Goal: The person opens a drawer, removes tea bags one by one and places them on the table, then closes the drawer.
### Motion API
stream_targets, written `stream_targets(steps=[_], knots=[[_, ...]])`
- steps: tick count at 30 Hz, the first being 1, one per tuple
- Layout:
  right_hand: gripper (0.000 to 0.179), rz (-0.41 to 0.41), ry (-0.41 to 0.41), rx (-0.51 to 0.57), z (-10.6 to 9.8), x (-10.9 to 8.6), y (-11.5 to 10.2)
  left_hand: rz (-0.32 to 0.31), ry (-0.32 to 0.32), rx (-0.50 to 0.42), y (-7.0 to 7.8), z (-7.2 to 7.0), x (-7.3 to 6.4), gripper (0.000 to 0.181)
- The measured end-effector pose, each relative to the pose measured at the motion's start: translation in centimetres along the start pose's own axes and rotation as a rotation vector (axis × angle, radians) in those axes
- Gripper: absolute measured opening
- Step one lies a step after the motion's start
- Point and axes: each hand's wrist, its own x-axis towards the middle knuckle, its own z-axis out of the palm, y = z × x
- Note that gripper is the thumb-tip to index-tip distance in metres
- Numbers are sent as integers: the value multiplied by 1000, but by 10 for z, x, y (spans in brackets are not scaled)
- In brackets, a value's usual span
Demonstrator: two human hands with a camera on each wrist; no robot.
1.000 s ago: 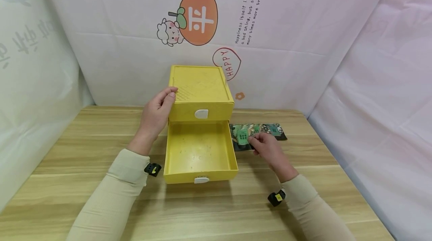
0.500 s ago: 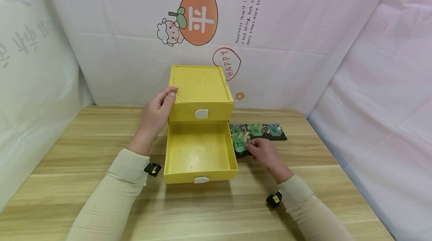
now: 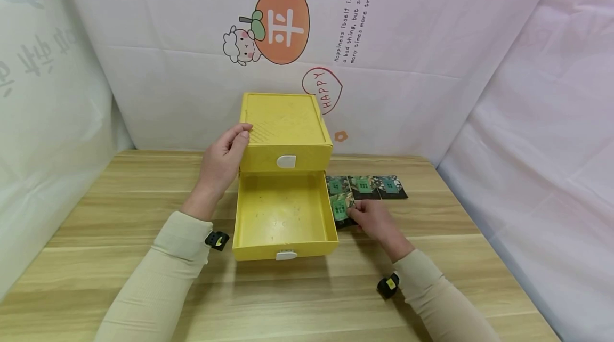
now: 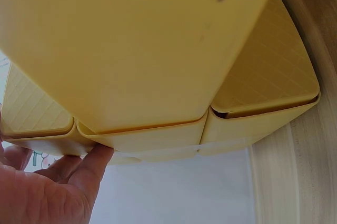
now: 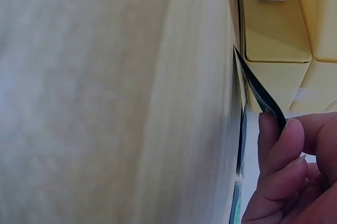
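My left hand [image 3: 220, 166] rests on the upper left side of a yellow drawer cabinet [image 3: 288, 118], fingertips at its top edge. The cabinet's middle drawer [image 3: 283, 214] is pulled out, with only small marks on its floor. To the right, my right hand [image 3: 379, 220] pinches the edge of a small flat sachet [image 3: 339, 206], dark and floral with a green label. In the right wrist view this sachet [image 5: 263, 95] is tilted up between thumb and fingers. Behind it, similar sachets lie in a row: one [image 3: 338, 184] beside the cabinet, another [image 3: 363, 185] and a third [image 3: 390, 186].
The cabinet stands on a wood-grain table [image 3: 283, 304] near a white printed cloth backdrop [image 3: 192, 22]. Its top drawer [image 3: 259, 160] is closed, and so is the bottom drawer [image 5: 274, 24]. White cloth also hangs at both sides.
My right hand has drawn its sachet toward the front and slightly left, clear of the back row, uncovering the row's leftmost sachet. The left hand and the drawer have stayed still.
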Motion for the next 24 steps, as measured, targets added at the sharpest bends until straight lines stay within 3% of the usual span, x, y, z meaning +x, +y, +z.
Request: stream_targets(steps=[24], knots=[[48, 25, -14, -209, -1, 0, 0, -1, 0, -9, 1, 0, 0, 50]])
